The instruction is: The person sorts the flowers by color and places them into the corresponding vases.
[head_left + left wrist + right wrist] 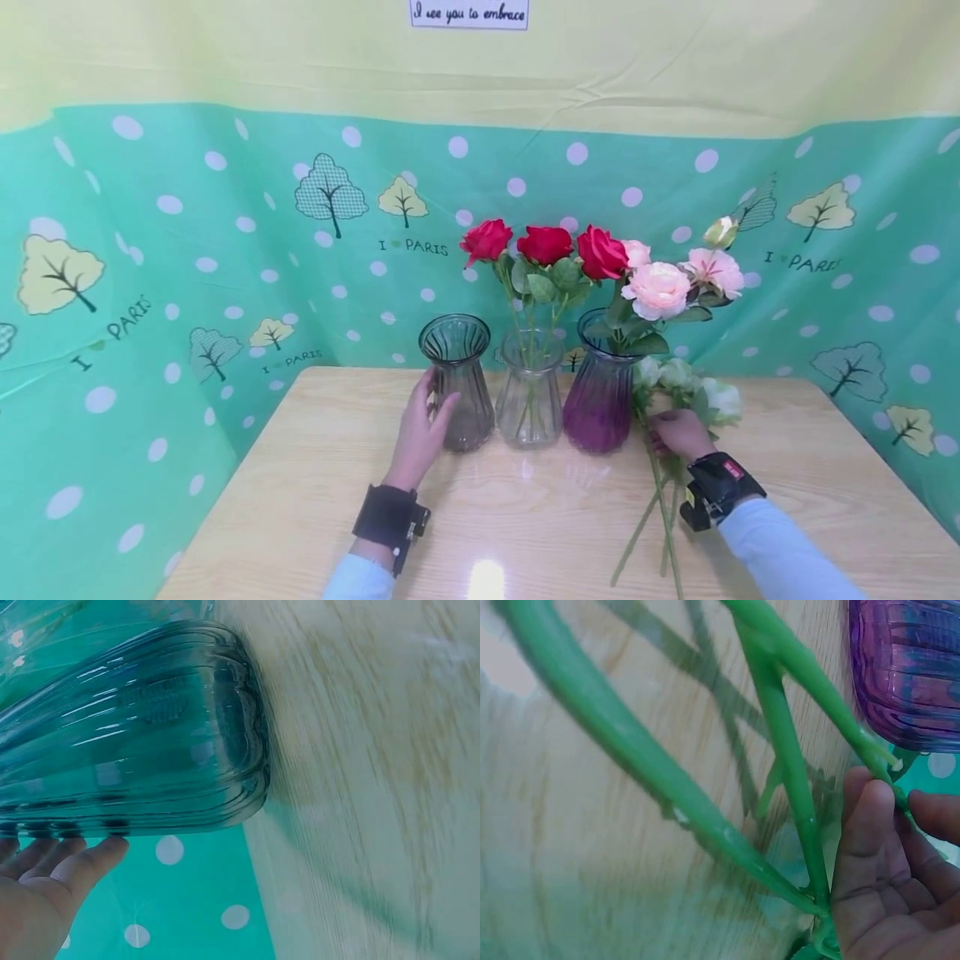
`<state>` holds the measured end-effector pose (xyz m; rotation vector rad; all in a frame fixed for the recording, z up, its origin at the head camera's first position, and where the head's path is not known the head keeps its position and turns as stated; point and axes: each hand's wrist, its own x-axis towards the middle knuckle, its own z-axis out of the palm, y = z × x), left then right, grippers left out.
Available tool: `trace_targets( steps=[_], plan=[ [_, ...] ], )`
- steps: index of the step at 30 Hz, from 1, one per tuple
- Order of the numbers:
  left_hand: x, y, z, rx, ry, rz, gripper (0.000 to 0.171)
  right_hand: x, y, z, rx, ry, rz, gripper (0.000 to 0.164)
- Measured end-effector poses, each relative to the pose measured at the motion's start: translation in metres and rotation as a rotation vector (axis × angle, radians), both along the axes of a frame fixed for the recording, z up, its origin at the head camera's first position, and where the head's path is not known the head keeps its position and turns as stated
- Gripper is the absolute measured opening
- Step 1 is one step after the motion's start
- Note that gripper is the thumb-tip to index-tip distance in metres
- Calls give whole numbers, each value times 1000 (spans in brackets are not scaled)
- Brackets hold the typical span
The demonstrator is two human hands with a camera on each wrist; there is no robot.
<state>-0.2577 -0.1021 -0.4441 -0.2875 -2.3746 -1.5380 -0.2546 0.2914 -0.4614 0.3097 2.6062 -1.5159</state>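
My left hand touches the left side of a grey-teal ribbed glass vase, thumb apart from the other fingers. In the left wrist view the fingertips lie right at the wall of this vase, which holds no flowers. Beside the purple vase, my right hand pinches a green flower stem between thumb and fingers. White artificial flowers lie around that hand at the table's back right, their stems crossing towards the front.
Between the other two vases stands a clear glass vase with red roses. Pink flowers rise from the purple vase. All three vases stand in a row near the wooden table's back edge, before a green patterned cloth.
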Motion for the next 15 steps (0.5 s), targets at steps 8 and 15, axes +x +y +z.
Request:
trace_targets(
  steps=[8, 15],
  plan=[
    [-1, 0, -1, -19, 14, 11, 70, 7, 2, 11, -101, 37, 21, 37],
    [1, 1, 3, -15, -15, 16, 72, 22, 6, 30, -287, 124, -16, 47]
  ],
)
